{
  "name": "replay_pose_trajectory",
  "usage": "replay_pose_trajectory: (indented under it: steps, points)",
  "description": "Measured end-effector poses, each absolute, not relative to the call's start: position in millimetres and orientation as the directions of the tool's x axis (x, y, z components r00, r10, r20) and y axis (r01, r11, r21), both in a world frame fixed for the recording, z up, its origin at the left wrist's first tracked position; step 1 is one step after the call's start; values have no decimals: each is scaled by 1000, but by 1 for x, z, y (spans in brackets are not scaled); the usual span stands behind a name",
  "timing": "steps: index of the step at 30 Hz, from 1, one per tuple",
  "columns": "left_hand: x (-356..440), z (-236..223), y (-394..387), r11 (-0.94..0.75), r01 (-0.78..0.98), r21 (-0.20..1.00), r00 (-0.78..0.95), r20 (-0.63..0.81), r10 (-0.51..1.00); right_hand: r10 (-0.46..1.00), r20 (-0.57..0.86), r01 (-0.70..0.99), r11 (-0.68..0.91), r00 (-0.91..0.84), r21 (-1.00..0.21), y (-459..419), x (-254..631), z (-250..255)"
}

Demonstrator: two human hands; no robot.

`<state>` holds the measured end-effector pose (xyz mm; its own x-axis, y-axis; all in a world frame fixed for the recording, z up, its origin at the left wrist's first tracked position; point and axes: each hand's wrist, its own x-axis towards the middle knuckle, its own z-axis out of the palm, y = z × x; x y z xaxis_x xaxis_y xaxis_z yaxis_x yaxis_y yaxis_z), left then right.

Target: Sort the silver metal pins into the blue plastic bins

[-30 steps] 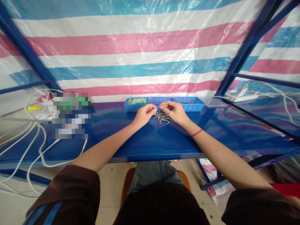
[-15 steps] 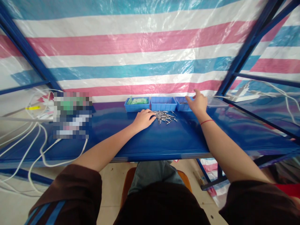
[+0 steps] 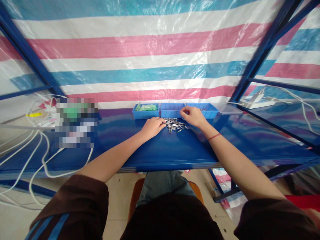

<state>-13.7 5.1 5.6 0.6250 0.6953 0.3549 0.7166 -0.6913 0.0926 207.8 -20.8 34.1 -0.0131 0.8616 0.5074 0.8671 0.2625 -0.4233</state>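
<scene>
A loose pile of small silvery metal pins (image 3: pixel 175 124), each with a thin and a thicker part, lies on the blue table. My left hand (image 3: pixel 153 128) rests palm down at the pile's left edge, its fingers loosely stretched and touching the nearest pins. Over the pile's right side, in front of the middle blue bin (image 3: pixel 171 114), is my right hand (image 3: pixel 193 116). Its thumb and fingers are curled together; whatever is between the fingertips is too small to make out.
Behind the pile, a left blue bin (image 3: pixel 146 115) holds a green packet (image 3: pixel 148 107), and a right blue bin (image 3: pixel 210 113) holds small metal parts. A clear plastic lid (image 3: pixel 231 108) lies farther right. White cables (image 3: pixel 45 156) hang at the left; a power strip (image 3: pixel 258 101) sits at right.
My hands were together above the pile, pinching a thin pin. They parted; my right hand reached open to the right bin, then came back left with curled fingers. My left hand lowered onto the pile's edge.
</scene>
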Motion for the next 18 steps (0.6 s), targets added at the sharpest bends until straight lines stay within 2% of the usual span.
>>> replay_pose_trajectory:
  steps: [6, 8, 10, 13, 16, 18]
  points:
    - [-14, 9, 11, -762, 647, 34, 706, 351, 615, 897, 393, 824, 372, -202, -426, -23, 194, 27]
    - [-14, 7, 12, -756, 652, 60, 683, 387, 620, 899, 383, 802, 386, -215, -456, -22, 193, 24]
    - [-13, 5, 12, -748, 644, 161, 629, 445, 638, 897, 391, 762, 399, -208, -510, -20, 191, 20]
    - [-11, 4, 11, -722, 572, 388, 524, 504, 686, 886, 422, 631, 441, -193, -638, -18, 189, 17]
    - [-8, 3, 9, -664, 475, 578, 470, 472, 746, 870, 454, 474, 487, -190, -734, -19, 184, 18]
    - [-6, 2, 9, -629, 413, 659, 467, 440, 767, 865, 469, 413, 499, -181, -762, -21, 181, 21]
